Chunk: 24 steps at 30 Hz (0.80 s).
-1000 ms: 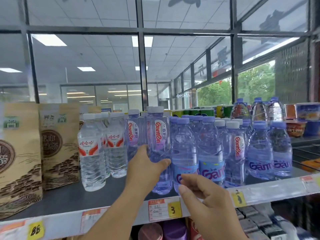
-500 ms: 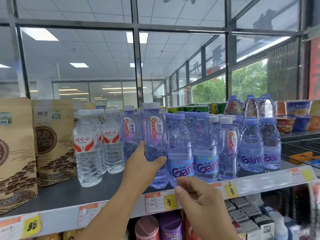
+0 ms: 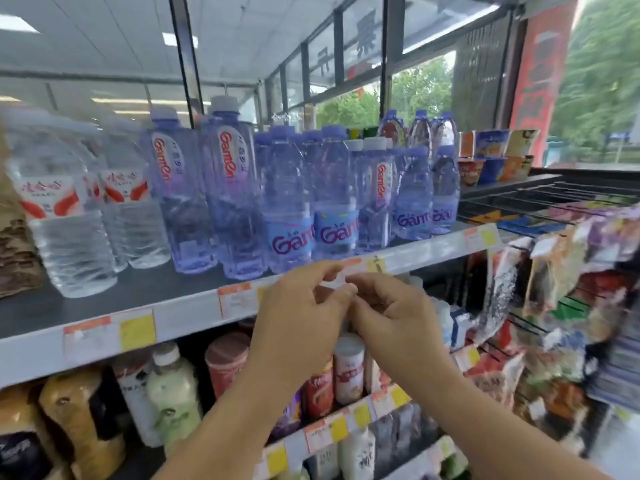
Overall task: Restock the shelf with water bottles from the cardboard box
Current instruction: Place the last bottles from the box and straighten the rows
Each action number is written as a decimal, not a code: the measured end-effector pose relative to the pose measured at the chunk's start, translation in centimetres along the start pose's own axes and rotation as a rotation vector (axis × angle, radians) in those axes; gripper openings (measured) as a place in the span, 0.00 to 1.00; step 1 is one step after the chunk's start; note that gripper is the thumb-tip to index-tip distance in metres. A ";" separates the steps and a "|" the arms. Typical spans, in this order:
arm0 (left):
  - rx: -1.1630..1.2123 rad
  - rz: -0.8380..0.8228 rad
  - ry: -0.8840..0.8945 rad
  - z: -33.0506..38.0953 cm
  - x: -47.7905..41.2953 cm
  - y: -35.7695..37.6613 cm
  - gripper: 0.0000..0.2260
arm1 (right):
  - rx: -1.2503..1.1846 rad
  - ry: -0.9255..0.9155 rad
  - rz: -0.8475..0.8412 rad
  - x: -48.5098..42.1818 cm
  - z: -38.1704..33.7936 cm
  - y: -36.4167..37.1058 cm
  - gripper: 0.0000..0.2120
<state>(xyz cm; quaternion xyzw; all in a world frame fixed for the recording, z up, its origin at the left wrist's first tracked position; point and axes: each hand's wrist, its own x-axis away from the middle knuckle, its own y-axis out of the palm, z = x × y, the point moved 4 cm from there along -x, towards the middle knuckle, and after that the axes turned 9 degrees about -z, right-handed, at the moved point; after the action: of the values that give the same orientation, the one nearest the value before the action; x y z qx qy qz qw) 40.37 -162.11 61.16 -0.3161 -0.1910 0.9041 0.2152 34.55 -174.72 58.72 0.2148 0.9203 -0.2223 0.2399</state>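
Observation:
Purple-tinted Ganten water bottles (image 3: 287,209) stand in rows on the dark top shelf (image 3: 145,292). Two taller ones (image 3: 235,188) are left of them. Clear bottles with red-and-white labels (image 3: 65,216) stand further left. My left hand (image 3: 301,317) and right hand (image 3: 391,313) are below the bottles, in front of the shelf's price-label rail (image 3: 433,251). Their curled fingertips meet at the rail. Blur hides whether they pinch a label. Neither hand touches a bottle. No cardboard box is in view.
Brown paper bags (image 3: 17,254) sit at the shelf's far left. Cup noodles (image 3: 495,157) are stacked at the back right, beside a black wire rack (image 3: 554,195). Drink bottles (image 3: 173,393) fill the lower shelf. Snack packets (image 3: 561,271) hang at the right.
My left hand has let go of the tall Ganten bottle and dropped to the shelf edge. My right hand has risen to meet it. The view has swung right and down.

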 end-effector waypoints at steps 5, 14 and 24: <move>0.142 -0.148 -0.067 -2.7 1.3 7.7 0.17 | 0.221 0.099 0.095 6.3 4.1 -4.6 0.05; 0.131 -0.521 -0.155 -6.0 8.3 23.6 0.14 | 0.390 0.538 0.211 20.4 15.8 -12.7 0.10; -0.040 -0.691 -0.428 -13.5 16.7 39.5 0.17 | 0.428 0.961 -0.064 34.1 37.1 -17.3 0.12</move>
<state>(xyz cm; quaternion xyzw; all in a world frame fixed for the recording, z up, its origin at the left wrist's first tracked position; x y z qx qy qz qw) 26.75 -183.71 24.14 -0.0422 -0.3438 0.8200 0.4556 11.65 -197.92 16.52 0.3083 0.8666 -0.2890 -0.2654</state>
